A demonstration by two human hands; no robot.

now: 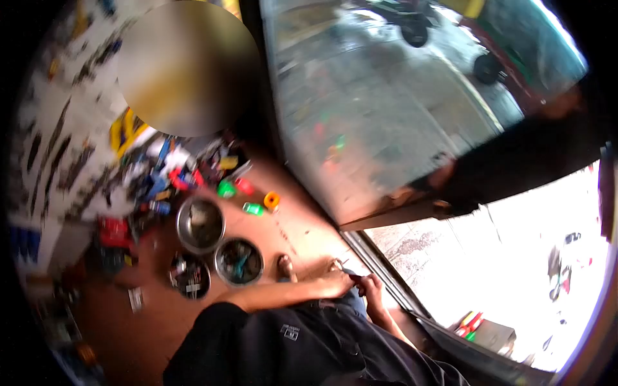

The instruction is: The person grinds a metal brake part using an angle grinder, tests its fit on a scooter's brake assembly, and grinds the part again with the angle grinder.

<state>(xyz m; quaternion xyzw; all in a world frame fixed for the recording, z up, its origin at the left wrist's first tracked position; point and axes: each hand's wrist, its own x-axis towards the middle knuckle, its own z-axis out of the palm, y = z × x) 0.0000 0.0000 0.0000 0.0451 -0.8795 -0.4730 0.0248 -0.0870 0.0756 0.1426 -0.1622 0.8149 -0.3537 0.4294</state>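
Both left hand [337,284] and right hand [369,285] look curled, close together, grip unclear; handwork seems underway, completion unseen, bowls [181,226] apart at left

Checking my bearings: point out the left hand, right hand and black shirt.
Left hand [337,284]: head view, back of hand.
Right hand [371,286]: head view, middle of hand.
Black shirt [277,350]: head view, front of chest.

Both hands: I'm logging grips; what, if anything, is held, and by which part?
It cannot be told: the left hand and right hand are close together, too blurred to show any hold.
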